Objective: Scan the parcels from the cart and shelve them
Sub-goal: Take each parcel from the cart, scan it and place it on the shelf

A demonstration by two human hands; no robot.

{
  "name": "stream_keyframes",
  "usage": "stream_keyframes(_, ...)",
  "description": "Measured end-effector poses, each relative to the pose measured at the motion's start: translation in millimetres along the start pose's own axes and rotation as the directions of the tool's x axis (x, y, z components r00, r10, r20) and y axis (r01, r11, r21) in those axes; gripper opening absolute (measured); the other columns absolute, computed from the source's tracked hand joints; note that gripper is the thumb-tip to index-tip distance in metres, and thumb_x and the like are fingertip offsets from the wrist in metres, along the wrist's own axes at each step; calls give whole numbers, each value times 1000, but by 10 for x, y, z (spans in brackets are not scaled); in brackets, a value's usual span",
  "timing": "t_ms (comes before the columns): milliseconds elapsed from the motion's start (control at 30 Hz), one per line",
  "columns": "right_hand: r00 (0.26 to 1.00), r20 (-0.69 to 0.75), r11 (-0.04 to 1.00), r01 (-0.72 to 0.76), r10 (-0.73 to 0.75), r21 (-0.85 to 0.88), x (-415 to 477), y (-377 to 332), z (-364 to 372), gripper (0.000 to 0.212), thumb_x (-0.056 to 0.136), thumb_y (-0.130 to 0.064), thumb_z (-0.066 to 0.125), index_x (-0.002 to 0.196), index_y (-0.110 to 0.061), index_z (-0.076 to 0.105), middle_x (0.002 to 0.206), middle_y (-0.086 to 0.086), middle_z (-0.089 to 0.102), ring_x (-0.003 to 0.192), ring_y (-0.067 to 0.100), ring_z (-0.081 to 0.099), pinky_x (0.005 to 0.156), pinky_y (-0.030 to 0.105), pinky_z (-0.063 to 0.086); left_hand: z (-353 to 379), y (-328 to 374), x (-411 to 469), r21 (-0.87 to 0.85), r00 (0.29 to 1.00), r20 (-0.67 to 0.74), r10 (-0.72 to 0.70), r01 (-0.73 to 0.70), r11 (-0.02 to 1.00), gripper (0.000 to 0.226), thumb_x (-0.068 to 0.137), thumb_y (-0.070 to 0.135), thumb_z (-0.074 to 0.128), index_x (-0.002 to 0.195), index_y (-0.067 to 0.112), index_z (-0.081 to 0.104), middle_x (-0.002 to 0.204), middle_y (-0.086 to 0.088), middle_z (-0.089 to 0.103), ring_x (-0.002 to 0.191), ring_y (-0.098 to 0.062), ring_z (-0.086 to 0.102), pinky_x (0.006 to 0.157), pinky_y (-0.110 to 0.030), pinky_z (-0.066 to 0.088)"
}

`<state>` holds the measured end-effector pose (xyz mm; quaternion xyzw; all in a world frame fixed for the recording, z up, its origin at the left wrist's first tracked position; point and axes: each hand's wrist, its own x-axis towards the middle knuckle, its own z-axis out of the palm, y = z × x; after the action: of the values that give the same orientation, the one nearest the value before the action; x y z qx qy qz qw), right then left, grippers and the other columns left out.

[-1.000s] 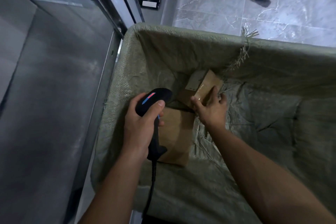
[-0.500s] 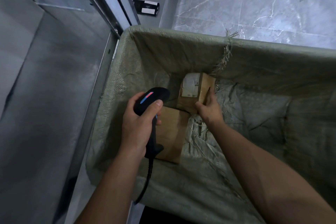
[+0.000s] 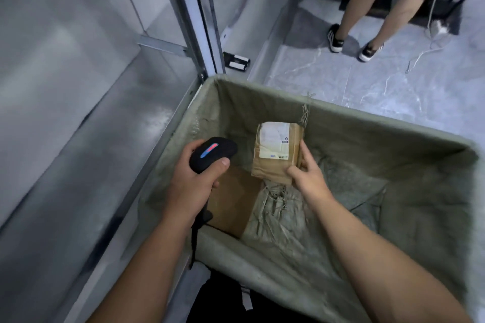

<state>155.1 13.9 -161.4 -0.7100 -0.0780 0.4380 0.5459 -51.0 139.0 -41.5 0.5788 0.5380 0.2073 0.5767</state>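
Inside the cart (image 3: 341, 118), lined with green woven sacking, my right hand (image 3: 307, 176) holds a small brown parcel (image 3: 273, 168) by its lower right corner, its white label facing up. My left hand (image 3: 194, 181) grips a black barcode scanner (image 3: 212, 153) with a lit red-and-blue strip, just left of the parcel, its head toward it. A second, flat brown parcel (image 3: 233, 204) lies on the cart floor under the scanner hand.
Grey metal shelving (image 3: 86, 118) with an upright post (image 3: 199, 21) stands close on the left of the cart. A small black-and-white device (image 3: 236, 61) lies on the floor behind the post. Another person's legs (image 3: 367, 8) stand at the far right on the marble floor.
My right hand has turned the small parcel so its white label faces up and lifted it slightly. My view has tilted up, and the other person's legs have come into sight.
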Motion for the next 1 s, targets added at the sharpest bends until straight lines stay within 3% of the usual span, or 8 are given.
stream_keyframes(133, 988, 151, 997, 28, -17, -68, -192, -269, 10, 81, 91, 1, 65, 151, -45, 37, 125, -16, 63, 117, 16, 65, 106, 45, 50, -233, 84, -303, 42, 997, -35, 69, -68, 997, 56, 76, 25, 87, 125, 32, 62, 99, 13, 69, 71, -8, 68, 65, -27, 59)
stream_keyframes(267, 956, 290, 985, 93, -47, -147, -365, -524, 133, 75, 91, 3, 63, 150, -38, 41, 115, -28, 57, 105, -5, 62, 107, 41, 49, -494, 70, -585, 136, 991, -32, 128, -122, 983, 62, 58, 49, 82, 117, 46, 62, 102, 21, 71, 92, -10, 71, 85, -43, 59)
stream_keyframes(333, 934, 349, 972, 144, -72, -186, -454, -625, 224, 72, 91, 2, 65, 149, -35, 44, 117, -25, 59, 103, -10, 61, 106, 38, 49, -637, 54, -735, 173, 987, -23, 159, -153, 973, 62, 58, 48, 83, 116, 45, 61, 105, 18, 72, 95, -3, 69, 86, -32, 56)
stream_keyframes(433, 891, 436, 940, 247, -125, -235, -625, -750, 371, 70, 89, 5, 65, 147, -29, 47, 126, -17, 61, 101, -18, 60, 102, 29, 49, -846, 44, -1008, 241, 976, -16, 215, -205, 949, 58, 71, 26, 91, 118, 41, 58, 105, 20, 69, 89, 13, 63, 74, -6, 45)
stream_keyframes(567, 827, 536, 870, 383, -171, -312, -928, -834, 559, 68, 87, 0, 68, 142, -36, 52, 134, -11, 61, 113, -6, 59, 98, 22, 49, -1198, -64, -1412, 321, 964, -44, 260, -233, 918, 59, 73, 26, 90, 119, 41, 56, 105, 22, 68, 90, 16, 61, 71, 0, 41)
stream_keyframes(667, 788, 590, 829, 442, -176, -343, -1261, -842, 709, 67, 82, -11, 74, 136, -44, 53, 133, -14, 62, 120, 2, 59, 101, 25, 49, -1465, -185, -1772, 357, 963, -76, 260, -218, 908, 58, 76, 27, 89, 121, 41, 55, 107, 19, 68, 91, 8, 64, 72, -5, 43)
stream_keyframes(833, 752, 632, 798, 491, -186, -349, -1829, -704, 941, 66, 68, -26, 69, 125, -55, 54, 129, -17, 63, 120, 4, 59, 102, 28, 48, -1811, -436, -2381, 363, 958, -134, 253, -190, 912, 67, 64, 49, 82, 125, 44, 55, 108, 17, 69, 94, -3, 66, 84, -26, 54)
stream_keyframes(1000, 706, 685, 784, 521, -176, -336, -2231, -511, 1191, 63, 68, -27, 69, 122, -58, 56, 134, -11, 61, 121, 7, 59, 103, 33, 49, -2115, -701, -2892, 345, 945, -177, 275, -203, 916, 69, 54, 63, 69, 120, 50, 54, 103, 23, 69, 90, 3, 66, 84, -26, 56)
